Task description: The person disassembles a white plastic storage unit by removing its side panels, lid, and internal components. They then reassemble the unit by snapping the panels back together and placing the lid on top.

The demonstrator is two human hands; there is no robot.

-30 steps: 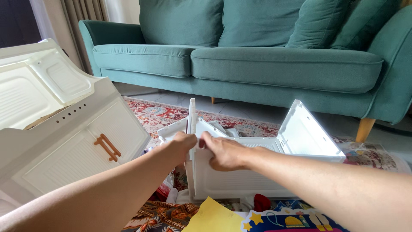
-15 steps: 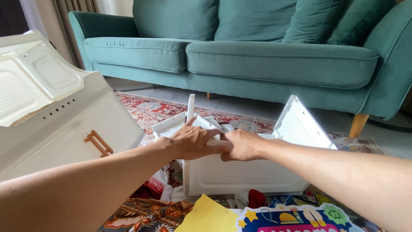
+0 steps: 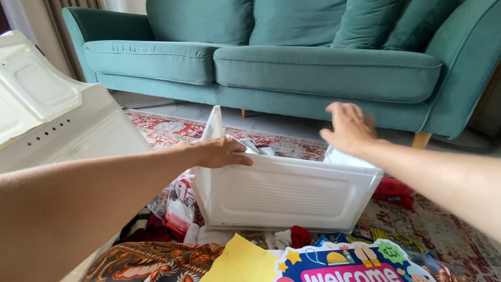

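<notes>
Two hands are out over our white box on the rug: our left hand grips its near rim, our right hand floats open above the far corner, holding nothing.

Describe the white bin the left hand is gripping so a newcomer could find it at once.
Start at the teal sofa; on the patterned rug in front of it stands the white plastic bin. The left hand grips its near rim, and the right hand hangs open above its far corner. Unlike the cream panel at left, it is an open box with a ribbed front.
</notes>
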